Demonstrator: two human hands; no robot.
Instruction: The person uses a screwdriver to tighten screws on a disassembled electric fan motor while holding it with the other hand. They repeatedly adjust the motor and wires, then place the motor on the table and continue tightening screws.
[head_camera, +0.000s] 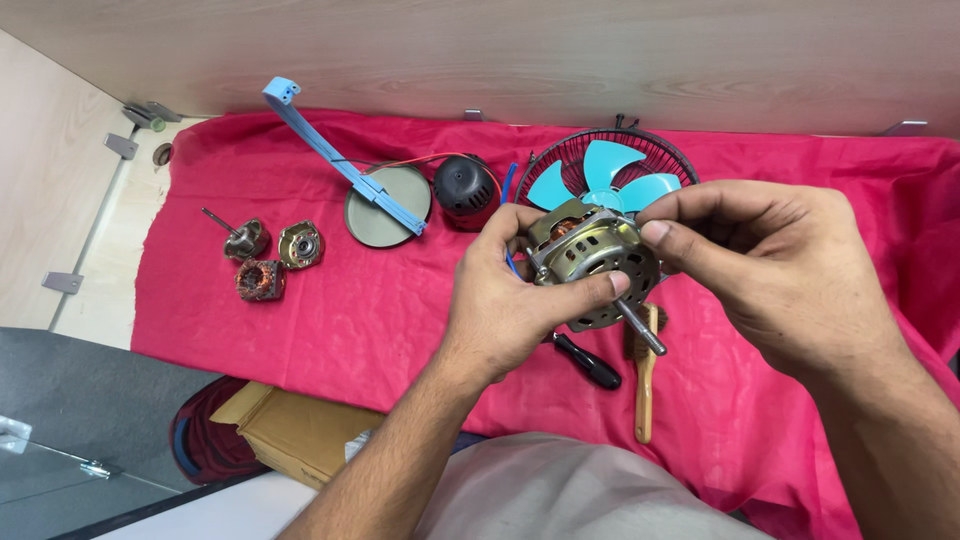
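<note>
A metal fan motor (592, 262) is gripped by both the left hand (510, 300) and right hand (775, 265), held above the red cloth (400, 320), just in front of the blue-bladed fan guard (610, 170).

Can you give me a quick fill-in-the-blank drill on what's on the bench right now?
1. Both hands, the left hand and the right hand, hold the fan ____.
2. The fan blades inside the black grille are ____ in colour.
3. The cloth covering the bench is ____.
4. The wooden-handled brush lies beside a black-handled ____.

Missing words: motor; blue; red; screwdriver.
</note>
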